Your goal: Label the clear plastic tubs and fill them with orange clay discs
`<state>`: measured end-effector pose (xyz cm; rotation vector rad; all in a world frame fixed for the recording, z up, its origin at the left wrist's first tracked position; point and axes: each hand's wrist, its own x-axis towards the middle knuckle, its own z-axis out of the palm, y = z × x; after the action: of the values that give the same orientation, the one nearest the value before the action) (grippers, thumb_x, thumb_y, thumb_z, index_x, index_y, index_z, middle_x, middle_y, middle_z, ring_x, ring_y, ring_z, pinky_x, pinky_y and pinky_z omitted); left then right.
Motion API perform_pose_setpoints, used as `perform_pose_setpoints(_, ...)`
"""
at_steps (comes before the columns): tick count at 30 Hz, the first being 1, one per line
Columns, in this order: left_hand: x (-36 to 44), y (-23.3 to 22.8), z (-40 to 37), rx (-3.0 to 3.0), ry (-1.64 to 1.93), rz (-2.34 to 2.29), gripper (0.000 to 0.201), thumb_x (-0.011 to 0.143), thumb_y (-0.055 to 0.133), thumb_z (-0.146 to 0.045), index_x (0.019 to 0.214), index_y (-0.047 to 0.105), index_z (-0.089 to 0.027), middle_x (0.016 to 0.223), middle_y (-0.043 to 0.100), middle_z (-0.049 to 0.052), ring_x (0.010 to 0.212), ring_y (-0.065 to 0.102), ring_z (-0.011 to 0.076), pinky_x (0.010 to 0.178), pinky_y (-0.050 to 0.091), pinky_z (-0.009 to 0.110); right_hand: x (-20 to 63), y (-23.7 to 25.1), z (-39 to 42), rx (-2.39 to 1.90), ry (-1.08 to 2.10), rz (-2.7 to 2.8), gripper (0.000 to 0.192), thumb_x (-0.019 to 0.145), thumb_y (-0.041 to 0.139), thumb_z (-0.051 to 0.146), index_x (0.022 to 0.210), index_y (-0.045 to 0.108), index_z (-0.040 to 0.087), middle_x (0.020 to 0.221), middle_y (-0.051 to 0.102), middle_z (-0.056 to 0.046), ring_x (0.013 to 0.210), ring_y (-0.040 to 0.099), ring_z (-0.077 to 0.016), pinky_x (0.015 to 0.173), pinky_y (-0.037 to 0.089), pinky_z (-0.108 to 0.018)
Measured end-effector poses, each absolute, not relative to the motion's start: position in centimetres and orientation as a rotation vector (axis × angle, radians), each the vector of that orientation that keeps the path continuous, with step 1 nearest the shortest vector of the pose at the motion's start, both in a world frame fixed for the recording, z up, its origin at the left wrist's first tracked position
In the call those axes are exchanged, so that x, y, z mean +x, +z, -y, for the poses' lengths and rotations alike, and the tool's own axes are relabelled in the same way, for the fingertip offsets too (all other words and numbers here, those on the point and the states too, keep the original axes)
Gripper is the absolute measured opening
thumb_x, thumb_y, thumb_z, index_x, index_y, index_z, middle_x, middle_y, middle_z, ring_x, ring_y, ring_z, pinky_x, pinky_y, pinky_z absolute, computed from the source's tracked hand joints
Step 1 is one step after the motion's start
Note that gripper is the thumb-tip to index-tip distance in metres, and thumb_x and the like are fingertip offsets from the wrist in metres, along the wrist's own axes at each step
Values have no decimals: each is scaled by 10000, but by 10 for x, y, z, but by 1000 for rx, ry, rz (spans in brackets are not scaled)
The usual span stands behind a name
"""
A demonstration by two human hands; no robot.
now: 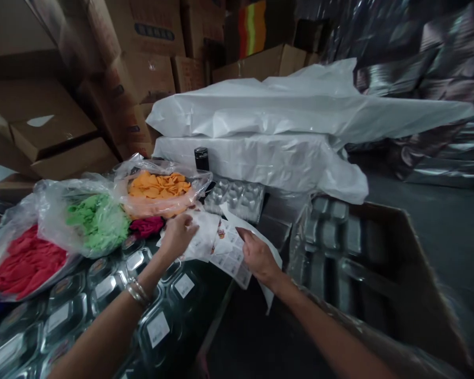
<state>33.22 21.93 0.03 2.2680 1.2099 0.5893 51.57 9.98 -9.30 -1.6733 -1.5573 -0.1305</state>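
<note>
we hold label sheets (221, 247) between both hands. left hand (178, 234) pinches far-left edge, right hand (259, 258) grips near-right edge. sheets' long axis runs left hand to right hand, sloping toward us. orange bag (158, 192) just beyond left hand; labelled trays (158, 326) under left wrist.

Cardboard boxes (55, 126) fill the upper left; white plastic-wrapped bundles (284, 121) lie centre; silvery wrapped stacks (426, 63) rise upper right.

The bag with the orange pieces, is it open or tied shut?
Open. The clear bag has its top spread wide, so the orange pieces lie uncovered, with no knot showing. The left hand is just in front of it.
</note>
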Motion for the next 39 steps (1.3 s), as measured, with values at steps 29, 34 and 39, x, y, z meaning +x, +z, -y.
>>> perform_pose_setpoints(29,298,12,-255,2520,591,-1345,616,713,639,-349,1252,442,-127,1191,598,143,1115,555,290,926,445,406,420,-57,-190,-1921,136,2052,620,774,692,498,1185,555,55,1205,573,-193,1127,508,-321,956,406,-424)
perform_pose_setpoints(34,336,-35,-259,2623,428,-1378,567,739,640,-269,1238,460,-71,1226,565,229,1227,470,359,983,382,461,435,-58,-151,-1921,106,2046,578,820,668,437,1225,539,46,1327,493,-222,1265,399,-340,1076,269,-492)
perform_pose_setpoints(39,342,-38,-248,2668,200,-1351,561,765,643,-333,1244,469,-98,1166,613,215,1169,528,346,922,426,414,454,-63,-124,-1954,117,2046,352,849,657,310,1118,608,88,1210,578,-184,1159,495,-325,1034,310,-514)
